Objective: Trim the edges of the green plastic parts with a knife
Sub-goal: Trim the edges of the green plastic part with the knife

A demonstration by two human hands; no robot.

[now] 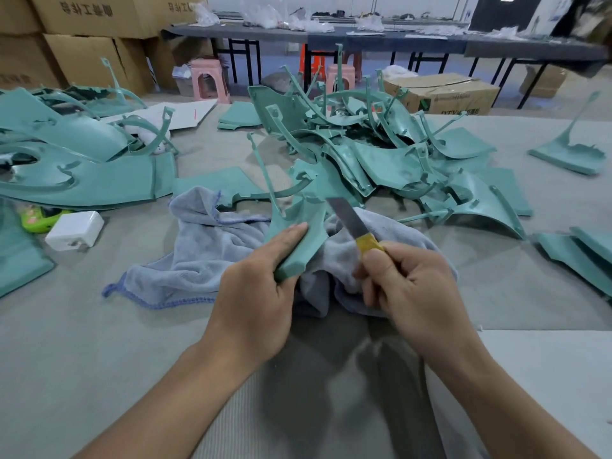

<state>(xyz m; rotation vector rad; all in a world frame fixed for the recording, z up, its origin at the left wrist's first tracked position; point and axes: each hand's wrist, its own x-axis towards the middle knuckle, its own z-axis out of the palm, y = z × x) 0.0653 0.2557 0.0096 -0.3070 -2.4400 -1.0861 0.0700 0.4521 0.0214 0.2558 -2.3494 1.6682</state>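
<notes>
Two hands work over a crumpled grey-blue towel (205,256), a soft terry cloth with stitched blue edging, lying on the matte grey bench (82,342). The left hand (255,303) grips a part (299,236) at the towel's centre, thumb lying flat along its smooth curved face, fingers curled beneath; the part is a thin green plastic shell with a slim stalk rising from it. The right hand (410,289) is closed round the yellow handle of a knife (356,223), whose flat, dull steel blade slants up and left, its tip just beside the part's upper edge. Left of the towel sit a white rounded block (74,230) and a bright green object (36,218). Behind the towel a tangled pile (364,144) of like green shells and ribs rises; broad curved panels (82,160) lie to the towel's far left. Beyond stand pink stools (210,79), cardboard boxes (86,38) and a dark table (364,39).
</notes>
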